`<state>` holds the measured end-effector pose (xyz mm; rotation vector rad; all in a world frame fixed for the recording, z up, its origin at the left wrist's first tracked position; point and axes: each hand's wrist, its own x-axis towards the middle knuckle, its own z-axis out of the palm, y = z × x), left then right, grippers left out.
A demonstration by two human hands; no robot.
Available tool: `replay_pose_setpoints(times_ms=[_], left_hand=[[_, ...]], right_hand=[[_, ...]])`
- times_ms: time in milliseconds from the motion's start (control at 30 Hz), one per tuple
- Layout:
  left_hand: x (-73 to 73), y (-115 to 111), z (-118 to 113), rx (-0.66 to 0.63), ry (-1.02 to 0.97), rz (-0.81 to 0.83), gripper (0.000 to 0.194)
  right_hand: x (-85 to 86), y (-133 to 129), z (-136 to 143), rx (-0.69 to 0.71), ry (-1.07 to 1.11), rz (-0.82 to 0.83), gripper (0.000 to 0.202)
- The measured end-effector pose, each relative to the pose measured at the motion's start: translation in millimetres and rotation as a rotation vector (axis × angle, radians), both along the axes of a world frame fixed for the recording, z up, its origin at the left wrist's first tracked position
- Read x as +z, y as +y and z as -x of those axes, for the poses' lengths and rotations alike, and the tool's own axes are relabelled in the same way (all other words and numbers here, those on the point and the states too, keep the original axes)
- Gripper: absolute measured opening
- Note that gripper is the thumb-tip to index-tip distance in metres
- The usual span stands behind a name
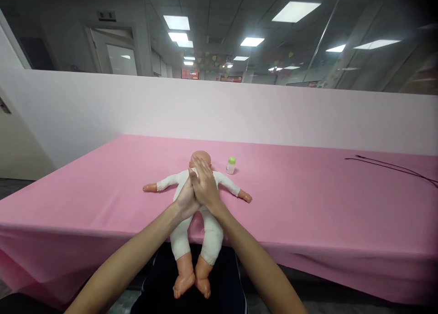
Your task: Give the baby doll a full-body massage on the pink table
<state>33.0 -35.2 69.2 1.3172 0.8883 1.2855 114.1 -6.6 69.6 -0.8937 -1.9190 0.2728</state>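
A baby doll (212, 239) with a white cloth body lies on its back on the pink cloth, arms spread, legs hanging over the near edge. Above its chest my left hand (186, 199) and my right hand (204, 186) press palm to palm. The right hand's fingers are stretched out toward the doll's head (201, 156) and cover much of the left hand's fingers. I see nothing held between the palms. Just right of the head stands a small clear bottle (231, 166) with a green cap, apart from both hands.
The pink cloth (308, 200) covers a wide table and drapes over its front edge. Thin dark cables (393, 167) lie at the far right. Behind the table rises a white wall (239, 111) with a window (239, 36) above it.
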Motion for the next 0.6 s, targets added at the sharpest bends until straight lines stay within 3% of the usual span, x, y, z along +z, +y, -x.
replay_pose_setpoints(times_ms=[67, 100, 200, 267, 400, 600], left_hand=[[1.1, 6, 10, -0.067, -0.049, -0.054, 0.069], [1.9, 13, 16, -0.037, -0.022, -0.108, 0.063], [-2.2, 42, 37, 0.276, 0.241, -0.291, 0.042], [-12.0, 65, 49, 0.419, 0.455, -0.331, 0.036], [-36.5, 101, 60, 0.382, 0.808, -0.235, 0.027], [-50.6, 109, 54, 0.41, 1.072, -0.201, 0.019]], right_hand=[[6.1, 24, -16, -0.052, 0.0, 0.088, 0.064], [7.4, 34, -24, -0.087, -0.023, 0.119, 0.06], [3.5, 53, -45, -0.203, -0.178, 0.164, 0.044], [-3.5, 56, -52, -0.27, -0.306, 0.179, 0.036], [-18.7, 58, -48, -0.384, -0.483, 0.188, 0.024], [-32.3, 68, -33, -0.445, -0.582, 0.194, 0.021]])
